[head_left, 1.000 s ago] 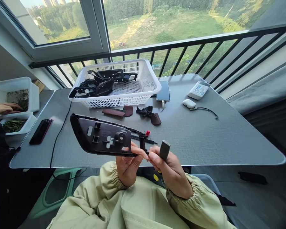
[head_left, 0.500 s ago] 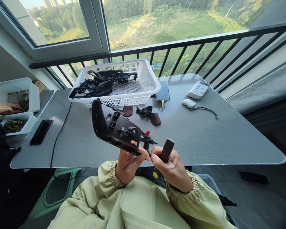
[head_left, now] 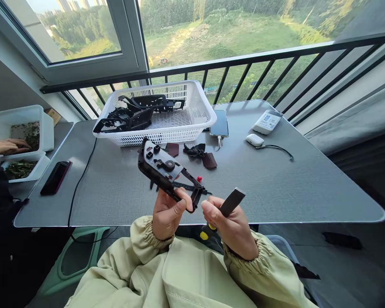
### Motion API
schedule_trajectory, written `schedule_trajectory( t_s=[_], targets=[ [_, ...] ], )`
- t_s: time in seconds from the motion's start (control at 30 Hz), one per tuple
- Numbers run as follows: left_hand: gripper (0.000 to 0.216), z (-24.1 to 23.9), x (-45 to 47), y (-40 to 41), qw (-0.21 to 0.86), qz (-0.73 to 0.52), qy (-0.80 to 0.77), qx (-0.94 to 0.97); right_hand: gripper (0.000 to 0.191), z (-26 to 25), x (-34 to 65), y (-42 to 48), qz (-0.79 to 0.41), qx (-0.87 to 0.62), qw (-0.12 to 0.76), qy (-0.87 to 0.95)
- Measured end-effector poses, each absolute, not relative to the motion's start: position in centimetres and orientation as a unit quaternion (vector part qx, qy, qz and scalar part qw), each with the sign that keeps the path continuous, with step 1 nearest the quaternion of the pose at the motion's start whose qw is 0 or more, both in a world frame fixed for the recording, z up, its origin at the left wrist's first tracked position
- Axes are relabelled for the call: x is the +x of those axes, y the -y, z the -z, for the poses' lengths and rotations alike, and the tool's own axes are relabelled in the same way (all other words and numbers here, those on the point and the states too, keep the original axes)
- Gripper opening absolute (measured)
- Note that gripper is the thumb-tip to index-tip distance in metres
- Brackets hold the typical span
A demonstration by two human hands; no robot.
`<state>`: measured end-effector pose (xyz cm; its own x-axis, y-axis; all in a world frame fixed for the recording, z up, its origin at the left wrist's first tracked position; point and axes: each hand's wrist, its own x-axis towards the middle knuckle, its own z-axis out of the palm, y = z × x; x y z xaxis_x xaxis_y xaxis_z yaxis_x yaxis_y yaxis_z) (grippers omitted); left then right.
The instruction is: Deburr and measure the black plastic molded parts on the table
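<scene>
My left hand is closed on the lower end of a black molded plastic part, which tilts up over the table. Clips, a round boss and an open frame at its lower end face me. My right hand is wrapped around a flat file with a black-and-yellow handle, its dark blade pointing up and right. A small gap separates the right fingertips from the plastic part. Behind the part lies a dark tool, partly hidden, with a small red knob beside it.
A white basket with several black plastic parts stands at the back. Dark scraps, a charging phone, a white earbud case and another phone lie around. At left, another person's hand reaches into a white bin.
My left hand has turned the plastic part and shifted its upper end right and down. The right fingertips have come away from the part, and the file leans further right.
</scene>
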<state>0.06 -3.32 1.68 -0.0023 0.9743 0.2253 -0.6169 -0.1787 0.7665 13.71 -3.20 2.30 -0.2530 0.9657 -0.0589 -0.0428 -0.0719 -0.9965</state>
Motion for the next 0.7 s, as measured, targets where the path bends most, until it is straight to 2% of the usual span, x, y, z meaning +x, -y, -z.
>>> schedule_trajectory(
  t_s=[0.17,0.4,0.53,0.7],
  targets=[
    [0.038,-1.9,0.1,3.3,0.633,-0.646,-0.265,0.335,0.057,-2.9,12.9,3.3,-0.623,-0.405,0.412,0.527],
    [0.046,-2.2,-0.1,3.2,0.689,-0.625,-0.252,0.267,0.055,-2.1,13.0,3.2,-0.592,-0.448,0.467,0.48],
    [0.041,-2.2,-0.3,3.0,0.735,-0.594,-0.239,0.224,0.042,-1.9,13.1,2.9,-0.628,-0.434,0.499,0.41],
    [0.037,-2.3,-0.5,2.7,0.776,-0.56,-0.225,0.181,0.045,-2.5,12.8,2.6,-0.682,-0.414,0.505,0.33]
  ],
)
